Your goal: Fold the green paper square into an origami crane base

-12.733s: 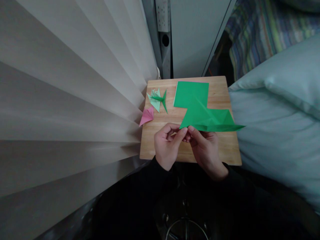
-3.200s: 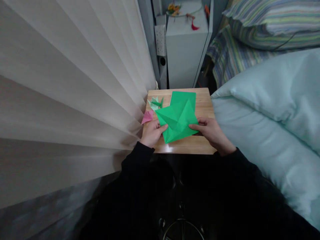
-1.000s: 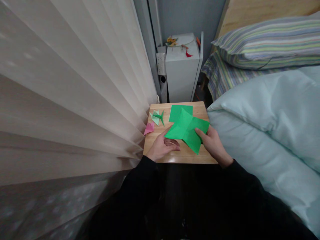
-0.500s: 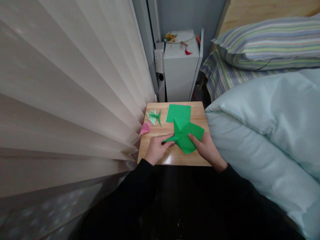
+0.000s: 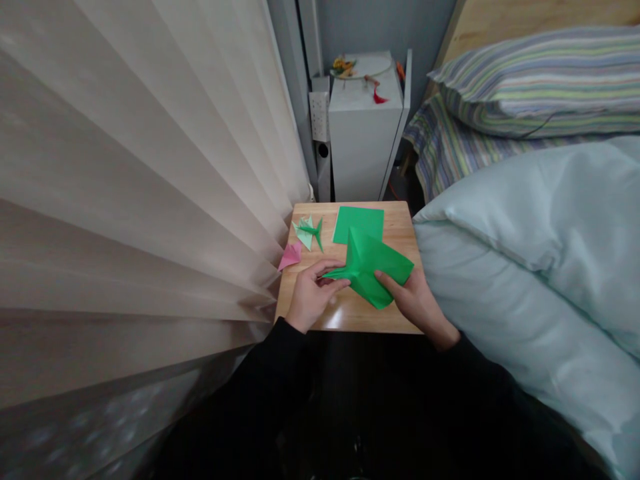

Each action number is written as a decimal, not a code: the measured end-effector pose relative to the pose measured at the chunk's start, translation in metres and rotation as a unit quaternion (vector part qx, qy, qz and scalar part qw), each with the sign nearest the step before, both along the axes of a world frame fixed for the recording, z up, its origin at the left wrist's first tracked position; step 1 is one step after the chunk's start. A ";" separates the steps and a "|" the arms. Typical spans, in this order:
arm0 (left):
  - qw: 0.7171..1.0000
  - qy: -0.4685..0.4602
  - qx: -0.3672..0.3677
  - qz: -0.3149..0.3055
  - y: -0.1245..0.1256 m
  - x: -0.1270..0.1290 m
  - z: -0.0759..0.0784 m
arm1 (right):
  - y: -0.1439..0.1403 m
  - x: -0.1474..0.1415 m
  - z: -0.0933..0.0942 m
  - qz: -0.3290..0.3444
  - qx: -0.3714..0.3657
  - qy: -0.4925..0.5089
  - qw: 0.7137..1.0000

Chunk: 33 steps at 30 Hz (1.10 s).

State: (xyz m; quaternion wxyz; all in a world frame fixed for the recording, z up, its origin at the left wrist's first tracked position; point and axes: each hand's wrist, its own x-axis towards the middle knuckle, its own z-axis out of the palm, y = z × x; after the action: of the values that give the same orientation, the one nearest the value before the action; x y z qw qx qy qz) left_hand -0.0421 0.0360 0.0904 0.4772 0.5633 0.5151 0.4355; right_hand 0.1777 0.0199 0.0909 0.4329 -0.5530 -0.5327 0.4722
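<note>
No writing can be read. Over the near half of the smooth wooden board, the left hand pinches the thin left point of the creased green paper, and the right hand grips its lower right edge. Beyond lie a flat green sheet, small green folded figures and a pink one.
</note>
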 end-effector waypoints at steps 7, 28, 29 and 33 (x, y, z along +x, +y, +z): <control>0.998 0.047 0.033 0.000 -0.010 0.012 -0.009 | -0.007 -0.007 0.004 0.014 0.018 -0.115 0.993; 0.918 -0.224 -0.298 -0.136 -0.013 -0.009 0.003 | 0.004 -0.001 0.006 -0.013 -0.257 0.312 0.915; 0.916 -0.226 -0.306 -0.131 -0.013 -0.009 0.004 | 0.003 -0.001 0.008 -0.005 -0.253 0.317 0.914; 0.918 -0.231 -0.310 -0.093 -0.014 -0.007 0.006 | 0.000 -0.002 0.008 0.019 -0.245 0.304 0.920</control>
State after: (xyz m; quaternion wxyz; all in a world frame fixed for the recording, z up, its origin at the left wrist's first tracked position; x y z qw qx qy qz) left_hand -0.0494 0.0216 0.0968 0.7719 0.3165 0.4452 0.3253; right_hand 0.1755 0.0200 0.0989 0.4162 -0.4615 -0.2533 0.7414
